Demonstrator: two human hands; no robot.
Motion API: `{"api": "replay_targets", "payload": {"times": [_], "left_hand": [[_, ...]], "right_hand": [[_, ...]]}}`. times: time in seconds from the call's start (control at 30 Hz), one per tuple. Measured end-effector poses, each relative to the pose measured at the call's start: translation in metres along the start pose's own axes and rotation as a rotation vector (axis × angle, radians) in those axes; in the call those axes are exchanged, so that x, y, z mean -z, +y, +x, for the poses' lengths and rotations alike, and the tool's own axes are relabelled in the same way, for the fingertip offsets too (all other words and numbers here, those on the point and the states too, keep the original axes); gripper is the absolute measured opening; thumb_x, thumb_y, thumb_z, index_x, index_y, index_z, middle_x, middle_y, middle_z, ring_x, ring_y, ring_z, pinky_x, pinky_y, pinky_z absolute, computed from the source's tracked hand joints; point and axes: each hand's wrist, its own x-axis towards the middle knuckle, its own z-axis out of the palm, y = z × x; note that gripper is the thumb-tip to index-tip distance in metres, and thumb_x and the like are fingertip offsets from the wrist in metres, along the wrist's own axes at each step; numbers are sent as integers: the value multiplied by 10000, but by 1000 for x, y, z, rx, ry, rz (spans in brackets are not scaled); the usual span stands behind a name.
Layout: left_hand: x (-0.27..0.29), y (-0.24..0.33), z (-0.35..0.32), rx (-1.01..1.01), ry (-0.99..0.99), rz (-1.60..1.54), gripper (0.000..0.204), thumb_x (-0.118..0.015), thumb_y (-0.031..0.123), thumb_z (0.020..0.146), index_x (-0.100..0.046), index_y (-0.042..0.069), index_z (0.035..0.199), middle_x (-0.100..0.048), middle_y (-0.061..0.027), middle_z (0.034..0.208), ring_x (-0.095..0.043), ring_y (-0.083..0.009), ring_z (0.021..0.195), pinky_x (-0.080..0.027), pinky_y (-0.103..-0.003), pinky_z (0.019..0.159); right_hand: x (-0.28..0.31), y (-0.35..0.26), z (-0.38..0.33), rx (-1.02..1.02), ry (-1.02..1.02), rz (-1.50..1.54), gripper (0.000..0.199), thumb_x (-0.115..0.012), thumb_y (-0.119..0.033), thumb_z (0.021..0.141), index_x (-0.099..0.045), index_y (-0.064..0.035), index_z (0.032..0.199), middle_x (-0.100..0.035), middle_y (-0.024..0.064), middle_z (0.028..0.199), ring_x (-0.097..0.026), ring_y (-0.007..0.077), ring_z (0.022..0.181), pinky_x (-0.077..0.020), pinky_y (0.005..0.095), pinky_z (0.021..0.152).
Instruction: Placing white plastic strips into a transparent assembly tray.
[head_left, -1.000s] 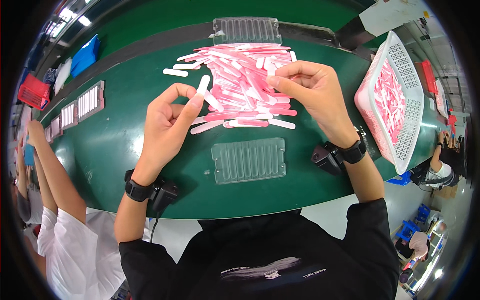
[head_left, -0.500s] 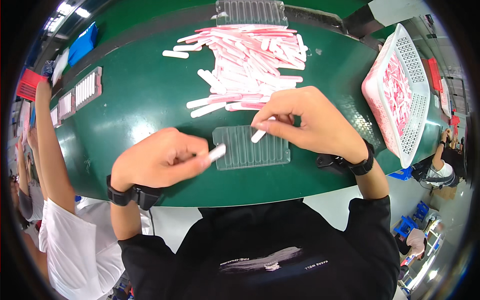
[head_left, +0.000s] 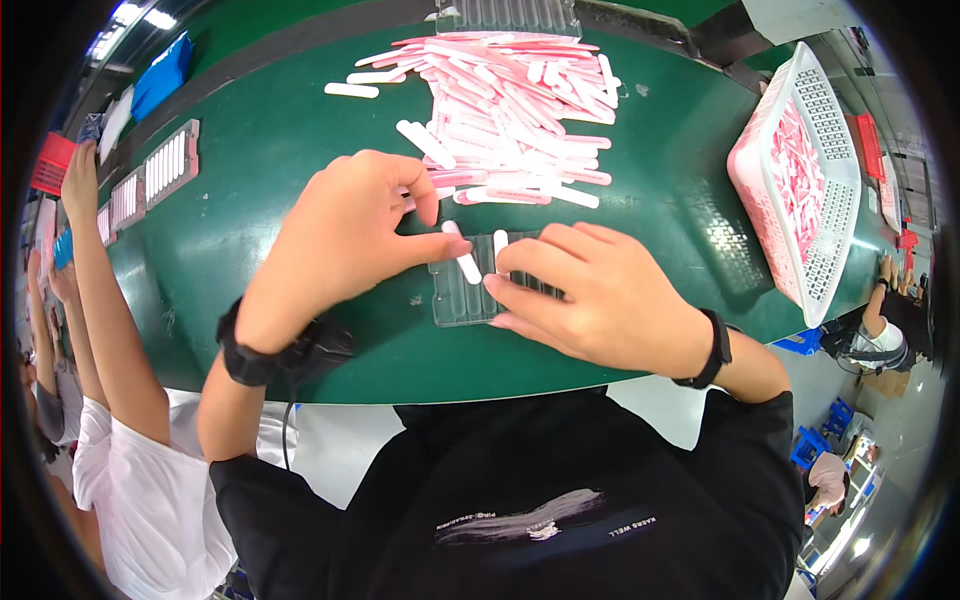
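In front of me lies a clear ribbed tray (head_left: 461, 305) with parallel slots, partly hidden by my hands. My left hand (head_left: 345, 235) is open, its thumb against a white stick (head_left: 461, 253) that lies slanted over the left slots; the index finger curls apart from the thumb. Spread over the tray's right side, my right hand (head_left: 590, 290) has its fingers apart. One of its fingers covers the lower end of another white stick (head_left: 501, 240), which lines up with the slots. Another fingertip is beside the slanted stick's lower end.
A heap of pink and white sticks (head_left: 510, 100) lies beyond the tray, below another clear tray (head_left: 510, 17). At right stands a white basket (head_left: 750, 170) of sticks. Filled trays (head_left: 172, 165) and a co-worker's arm (head_left: 115, 290) are at left.
My left hand has moved up and right, its thumb and index finger parting from a pinch. My right hand has come down and left over the tray, its fingers spreading from their pinch.
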Motion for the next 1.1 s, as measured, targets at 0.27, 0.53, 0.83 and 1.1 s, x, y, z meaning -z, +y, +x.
{"api": "replay_targets", "payload": {"times": [0.27, 0.53, 0.83, 1.1], "left_hand": [[-48, 5, -53, -411, 288, 521, 416, -871, 250, 831, -774, 92, 1204, -522, 13, 572, -530, -193, 466, -405, -331, 478], [-52, 6, -77, -465, 165, 555, 479, -862, 238, 827, -755, 88, 1270, -457, 8, 570, -461, -169, 437, -378, -337, 454], [-15, -11, 6, -278, 446, 263, 158, -829, 157, 917, -730, 58, 990, -292, -38, 574, -265, -147, 516, -233, -349, 498], [-12, -24, 6, -115, 290, 93, 120, -738, 97, 990, -646, 23, 966, -413, -15, 556, -311, -82, 526, -242, -306, 517]], "right_hand": [[2, -6, -16, -23, -9, -156, 321, -816, -187, 793, -742, -28, 1062, -579, 8, 992, -580, 172, 866, -483, 322, 707], [12, 6, -10, -2, -4, 149, 225, -841, -119, 809, -780, -68, 1020, -642, 7, 870, -614, 192, 716, -487, 345, 620], [4, 46, 19, -433, 219, 127, 83, -790, -75, 902, -744, -45, 965, -672, 67, 838, -626, 206, 669, -474, 321, 593], [13, 44, 16, -441, 119, 170, 147, -833, -109, 864, -739, -61, 966, -680, 34, 923, -658, 177, 716, -488, 310, 606]]}}
